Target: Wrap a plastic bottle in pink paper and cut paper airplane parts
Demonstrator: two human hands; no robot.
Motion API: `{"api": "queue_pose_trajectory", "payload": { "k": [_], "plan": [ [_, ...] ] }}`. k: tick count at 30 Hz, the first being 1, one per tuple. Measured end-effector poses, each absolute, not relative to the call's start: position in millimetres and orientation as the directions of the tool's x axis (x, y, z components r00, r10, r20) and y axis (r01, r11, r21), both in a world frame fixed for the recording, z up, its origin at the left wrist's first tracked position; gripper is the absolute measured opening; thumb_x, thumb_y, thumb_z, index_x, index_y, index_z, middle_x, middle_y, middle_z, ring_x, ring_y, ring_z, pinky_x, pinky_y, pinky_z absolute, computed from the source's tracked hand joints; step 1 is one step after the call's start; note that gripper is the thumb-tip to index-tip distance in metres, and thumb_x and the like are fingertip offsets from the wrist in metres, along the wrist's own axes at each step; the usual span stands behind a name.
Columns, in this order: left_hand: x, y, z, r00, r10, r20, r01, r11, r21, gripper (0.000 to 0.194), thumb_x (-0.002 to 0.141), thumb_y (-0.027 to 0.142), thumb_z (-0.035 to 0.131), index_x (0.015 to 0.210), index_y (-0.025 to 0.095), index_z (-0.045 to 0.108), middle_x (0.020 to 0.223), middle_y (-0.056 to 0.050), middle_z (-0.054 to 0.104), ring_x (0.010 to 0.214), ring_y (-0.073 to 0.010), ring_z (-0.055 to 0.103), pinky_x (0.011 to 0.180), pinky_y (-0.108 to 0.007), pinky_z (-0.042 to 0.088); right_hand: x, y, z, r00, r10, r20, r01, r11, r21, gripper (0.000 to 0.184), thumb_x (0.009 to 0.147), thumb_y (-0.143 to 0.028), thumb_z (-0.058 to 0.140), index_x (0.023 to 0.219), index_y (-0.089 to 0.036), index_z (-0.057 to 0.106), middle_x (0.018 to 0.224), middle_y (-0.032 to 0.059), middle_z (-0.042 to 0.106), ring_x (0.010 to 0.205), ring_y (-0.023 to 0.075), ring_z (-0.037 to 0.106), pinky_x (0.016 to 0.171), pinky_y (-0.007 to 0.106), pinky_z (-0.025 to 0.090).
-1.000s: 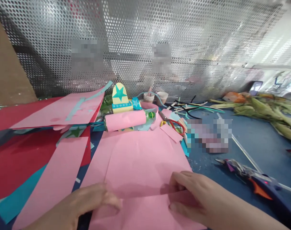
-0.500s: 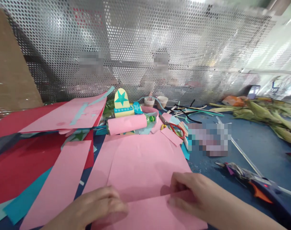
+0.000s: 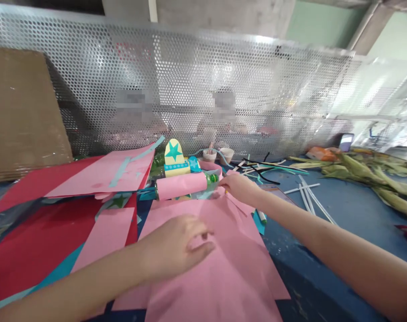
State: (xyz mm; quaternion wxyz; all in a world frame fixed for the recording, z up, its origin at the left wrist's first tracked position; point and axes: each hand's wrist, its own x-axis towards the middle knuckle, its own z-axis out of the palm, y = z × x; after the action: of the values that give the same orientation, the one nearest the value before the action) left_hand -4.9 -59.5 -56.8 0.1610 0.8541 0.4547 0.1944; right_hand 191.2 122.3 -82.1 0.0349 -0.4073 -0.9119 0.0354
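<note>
A large creased pink sheet (image 3: pixel 223 268) lies in front of me on the blue table. My left hand (image 3: pixel 176 243) rests flat on its middle with fingers apart, holding nothing. My right hand (image 3: pixel 239 188) is stretched out to the sheet's far edge, fingers curled down among small pink scraps, just right of a green bottle wrapped in pink paper (image 3: pixel 181 184). What its fingers grip is hidden. A yellow fin with a teal star (image 3: pixel 174 156) stands on the bottle.
Red and pink sheets (image 3: pixel 29 232) cover the table's left, with cardboard (image 3: pixel 22 116) leaning behind. A perforated metal screen (image 3: pixel 223 89) closes the back. Two small cups (image 3: pixel 210 155), coloured strips (image 3: pixel 273 165), white sticks (image 3: pixel 311 197) and corn husks (image 3: pixel 367 170) lie to the right.
My right hand left the sheet's near fold and reached forward to its far edge. My left hand slid up onto the sheet's middle. The view tilted upward.
</note>
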Motion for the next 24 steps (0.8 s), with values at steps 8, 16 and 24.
{"api": "queue_pose_trajectory", "payload": {
  "k": [8,16,24],
  "plan": [
    [6,17,-100,0.375,0.886,0.271,0.804,-0.457,0.380,0.016,0.089,0.025,0.054,0.092,0.016,0.067,0.099,-0.012,0.069,0.094,-0.0289,0.064,0.085,-0.042,0.050,182,141,-90,-0.863,0.504,0.034,0.504,0.863,0.027,0.025,0.095,-0.032,0.060,0.117,-0.019,0.062,0.122,0.0080,0.062,0.105,0.0225,0.062,0.089,0.044,0.053],
    [2,11,-124,0.298,0.882,0.366,0.775,-0.447,0.447,0.023,0.096,0.024,0.046,0.089,0.015,0.065,0.094,-0.010,0.066,0.093,-0.0261,0.061,0.085,-0.040,0.048,183,151,-91,-0.891,0.452,0.031,0.453,0.888,0.081,0.027,0.095,-0.032,0.060,0.117,-0.017,0.061,0.120,0.0078,0.063,0.103,0.0226,0.063,0.087,0.044,0.054],
    [6,3,-120,0.329,0.874,0.358,0.769,-0.468,0.436,0.023,0.097,0.024,0.046,0.092,0.016,0.067,0.099,-0.010,0.067,0.097,-0.0259,0.059,0.088,-0.041,0.048,183,153,-85,-0.909,0.411,0.071,0.410,0.911,-0.026,0.025,0.095,-0.032,0.061,0.115,-0.017,0.062,0.121,0.0079,0.063,0.106,0.0231,0.062,0.090,0.046,0.052]
  ]
}}
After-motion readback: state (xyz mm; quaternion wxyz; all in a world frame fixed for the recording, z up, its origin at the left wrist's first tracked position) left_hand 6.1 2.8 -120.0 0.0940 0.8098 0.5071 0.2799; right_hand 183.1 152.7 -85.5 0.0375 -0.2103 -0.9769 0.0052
